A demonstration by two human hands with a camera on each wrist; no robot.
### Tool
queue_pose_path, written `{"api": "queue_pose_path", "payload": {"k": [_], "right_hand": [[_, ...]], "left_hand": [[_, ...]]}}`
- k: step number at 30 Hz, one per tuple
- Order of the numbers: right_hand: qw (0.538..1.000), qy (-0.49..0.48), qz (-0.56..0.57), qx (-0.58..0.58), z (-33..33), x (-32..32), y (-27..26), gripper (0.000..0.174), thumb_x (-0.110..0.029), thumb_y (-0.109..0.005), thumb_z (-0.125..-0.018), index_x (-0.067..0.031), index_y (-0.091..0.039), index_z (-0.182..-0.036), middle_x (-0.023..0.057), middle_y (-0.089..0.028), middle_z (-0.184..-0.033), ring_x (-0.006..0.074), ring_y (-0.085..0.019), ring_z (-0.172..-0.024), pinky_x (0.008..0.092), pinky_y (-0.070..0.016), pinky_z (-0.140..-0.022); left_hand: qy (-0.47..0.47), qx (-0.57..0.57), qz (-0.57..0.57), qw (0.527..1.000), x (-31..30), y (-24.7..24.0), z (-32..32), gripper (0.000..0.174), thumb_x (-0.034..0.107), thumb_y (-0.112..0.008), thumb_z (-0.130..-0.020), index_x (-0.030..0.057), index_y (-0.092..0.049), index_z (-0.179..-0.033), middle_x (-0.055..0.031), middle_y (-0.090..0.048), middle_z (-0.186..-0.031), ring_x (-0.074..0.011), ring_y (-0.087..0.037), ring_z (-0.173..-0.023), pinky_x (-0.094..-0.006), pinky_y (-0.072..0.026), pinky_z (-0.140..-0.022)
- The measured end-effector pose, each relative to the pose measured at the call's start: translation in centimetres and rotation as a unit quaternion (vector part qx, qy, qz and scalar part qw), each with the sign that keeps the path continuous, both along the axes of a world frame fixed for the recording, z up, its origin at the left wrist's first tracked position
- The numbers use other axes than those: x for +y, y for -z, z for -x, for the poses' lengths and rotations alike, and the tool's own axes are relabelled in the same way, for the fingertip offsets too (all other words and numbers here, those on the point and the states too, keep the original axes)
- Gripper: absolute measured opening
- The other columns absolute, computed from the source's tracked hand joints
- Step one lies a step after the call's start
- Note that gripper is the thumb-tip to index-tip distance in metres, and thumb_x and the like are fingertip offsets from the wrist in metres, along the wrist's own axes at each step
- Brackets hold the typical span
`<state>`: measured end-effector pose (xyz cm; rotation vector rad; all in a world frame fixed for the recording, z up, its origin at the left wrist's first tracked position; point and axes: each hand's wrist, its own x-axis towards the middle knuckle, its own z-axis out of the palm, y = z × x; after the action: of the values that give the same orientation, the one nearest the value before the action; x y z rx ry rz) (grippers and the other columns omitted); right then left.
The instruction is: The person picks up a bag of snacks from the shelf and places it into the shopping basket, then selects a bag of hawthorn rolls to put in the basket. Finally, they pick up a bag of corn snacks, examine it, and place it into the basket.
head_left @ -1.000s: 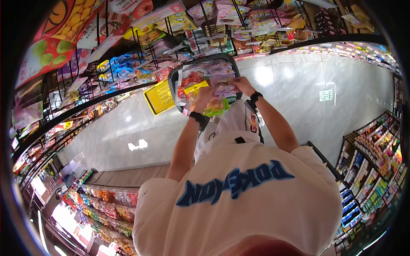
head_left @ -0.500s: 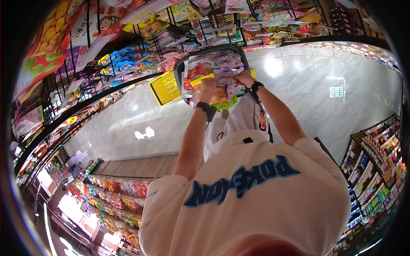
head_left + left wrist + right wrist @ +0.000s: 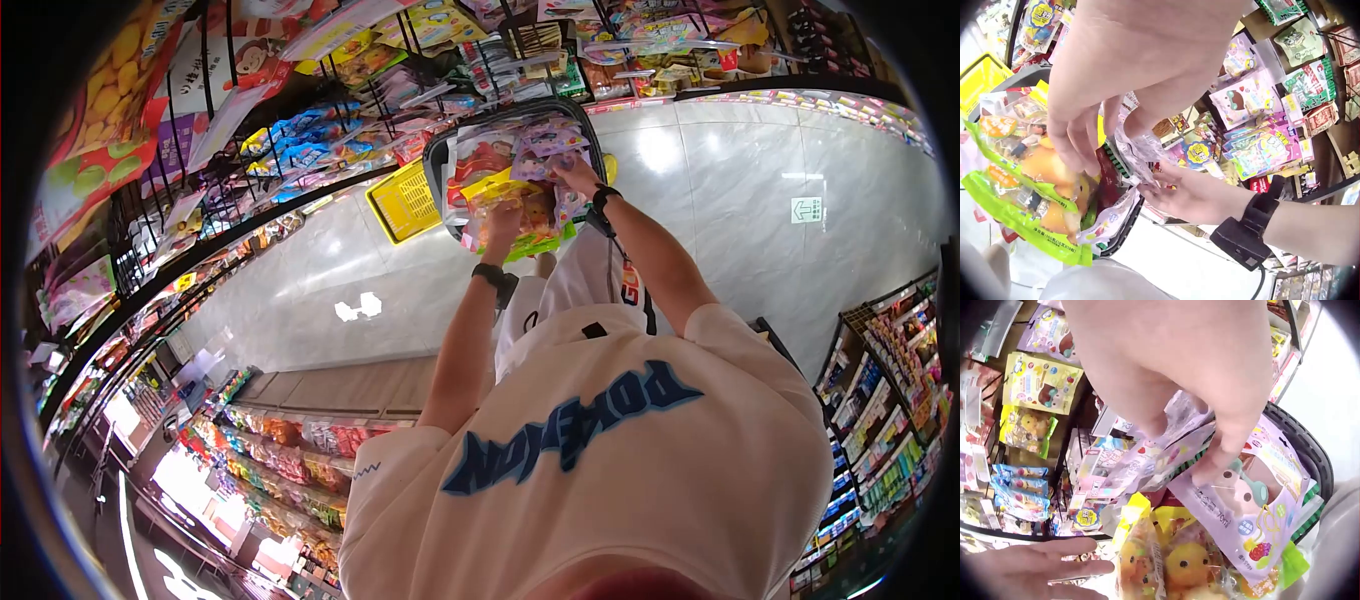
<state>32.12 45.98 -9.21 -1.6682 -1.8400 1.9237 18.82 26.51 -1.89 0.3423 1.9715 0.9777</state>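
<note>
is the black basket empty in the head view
No, purple pouches and a red package show inside the rim of the black basket.

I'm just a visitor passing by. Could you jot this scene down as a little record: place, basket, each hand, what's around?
Place: shop aisle, snacks hanging on racks
Basket: dark-rimmed basket, filled with snack packets
Right hand: right hand holding a purple packet
Left hand: left hand, fingers straight, near a yellow-topped packet
Nearby: yellow basket
Clothing: white shirt with blue lettering; dark wrist straps
Floor: pale tiles, with an arrow sign
</note>
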Motion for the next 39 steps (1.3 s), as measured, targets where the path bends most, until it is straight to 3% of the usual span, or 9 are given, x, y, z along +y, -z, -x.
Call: {"api": "queue_pose_path", "payload": {"k": [4,7,10,18,23,26,27,32,39], "right_hand": [[0.988,-0.07,-0.138,0.009,-1.5,0.7,-5.1,0.038,-0.03,-0.058,-0.089,-0.0031,-0.055,-0.115,0.0143,-0.062,-0.079,0.0214,-0.066,-0.07,0.0335,-0.0517,-0.051],[0.972,-0.185,-0.141,0.015,-5.0,1.2,-5.2,0.025,-0.022,-0.051,-0.089,-0.0024,-0.056,-0.104,0.0146,-0.061,-0.075,0.0222,-0.063,-0.058,0.0323,-0.051,-0.049],[0.997,0.08,-0.003,0.006,-6.5,0.4,-10.4,0.019,-0.013,-0.054,-0.086,-0.0051,-0.054,-0.103,0.0083,-0.061,-0.073,0.0192,-0.062,-0.054,0.0309,-0.0518,-0.049],[0.984,-0.138,0.015,0.109,-3.7,8.2,-17.5,0.038,-0.019,-0.057,-0.092,-0.0117,-0.043,-0.127,0.0077,-0.059,-0.102,0.0167,-0.064,-0.077,0.0304,-0.0523,-0.065],[0.951,-0.272,-0.003,0.145,6.5,10.0,-25.8,0.035,-0.019,-0.051,-0.096,-0.0115,-0.043,-0.129,0.0063,-0.059,-0.112,0.0149,-0.063,-0.085,0.03,-0.0522,-0.068],[0.958,-0.236,-0.018,0.159,11.9,9.6,-24.1,0.038,-0.018,-0.053,-0.093,-0.0065,-0.043,-0.128,0.0099,-0.059,-0.098,0.0192,-0.063,-0.086,0.0303,-0.0508,-0.064],[0.963,-0.222,-0.042,0.147,13.4,9.3,-23.8,0.039,-0.018,-0.053,-0.092,-0.0056,-0.043,-0.128,0.0101,-0.059,-0.1,0.0205,-0.063,-0.085,0.0316,-0.0508,-0.065],[0.909,-0.168,-0.356,0.136,19.1,10.9,-16.1,0.044,-0.015,-0.053,-0.089,-0.0016,-0.04,-0.129,0.0128,-0.056,-0.109,0.0286,-0.061,-0.081,0.0392,-0.0498,-0.069],[0.964,-0.016,-0.2,0.176,25.3,11.5,-17.1,0.076,0.008,-0.052,-0.083,-0.0075,-0.013,-0.146,0.0168,-0.038,-0.135,0.0245,-0.052,-0.099,0.0352,-0.0437,-0.08]], "left_hand": [[-0.016,-0.074,0.025,0.997,-0.1,-4.0,0.8,0.021,0.013,-0.058,-0.081,0.0031,-0.065,-0.097,-0.0114,-0.065,-0.079,-0.0203,-0.065,-0.063,-0.0308,-0.0512,-0.054],[0.083,-0.005,-0.082,0.993,-3.8,4.4,3.2,0.025,0.012,-0.057,-0.085,0.0048,-0.061,-0.108,-0.0085,-0.065,-0.086,-0.0198,-0.067,-0.066,-0.0292,-0.0514,-0.051],[-0.023,-0.088,-0.054,0.994,-1.3,-4.5,2.8,0.022,0.006,-0.054,-0.086,0.0045,-0.061,-0.107,-0.0076,-0.064,-0.087,-0.0182,-0.066,-0.064,-0.0276,-0.0504,-0.049],[-0.186,0.103,-0.317,0.924,1.1,-2.8,13.7,0.021,-0.001,-0.061,-0.076,0.0065,-0.068,-0.095,-0.0078,-0.068,-0.081,-0.0188,-0.065,-0.068,-0.0318,-0.0523,-0.06],[-0.054,0.201,-0.162,0.965,4.3,-8.1,20.7,0.021,0.004,-0.054,-0.087,0.0011,-0.061,-0.106,-0.0076,-0.067,-0.089,-0.012,-0.064,-0.08,-0.025,-0.0499,-0.061],[-0.007,0.197,-0.26,0.945,6.5,-5.2,22.7,0.026,0.002,-0.055,-0.085,0.0007,-0.06,-0.111,-0.0078,-0.067,-0.092,-0.0123,-0.063,-0.08,-0.0257,-0.0499,-0.062],[-0.101,0.003,-0.251,0.963,7.4,-10.3,21.6,0.026,0.004,-0.064,-0.075,0.0031,-0.067,-0.101,-0.0117,-0.069,-0.091,-0.0213,-0.067,-0.082,-0.033,-0.0534,-0.07],[-0.01,0.123,-0.252,0.96,10.3,-6.7,23.5,0.047,-0.001,-0.056,-0.08,0.0037,-0.051,-0.126,-0.0131,-0.065,-0.106,-0.0162,-0.061,-0.085,-0.0288,-0.0497,-0.07],[0.052,0.043,-0.23,0.971,16.4,-2.1,27.6,0.07,-0.005,-0.048,-0.084,0.0075,-0.022,-0.148,-0.0135,-0.054,-0.126,-0.015,-0.055,-0.083,-0.0257,-0.0449,-0.068]]}}
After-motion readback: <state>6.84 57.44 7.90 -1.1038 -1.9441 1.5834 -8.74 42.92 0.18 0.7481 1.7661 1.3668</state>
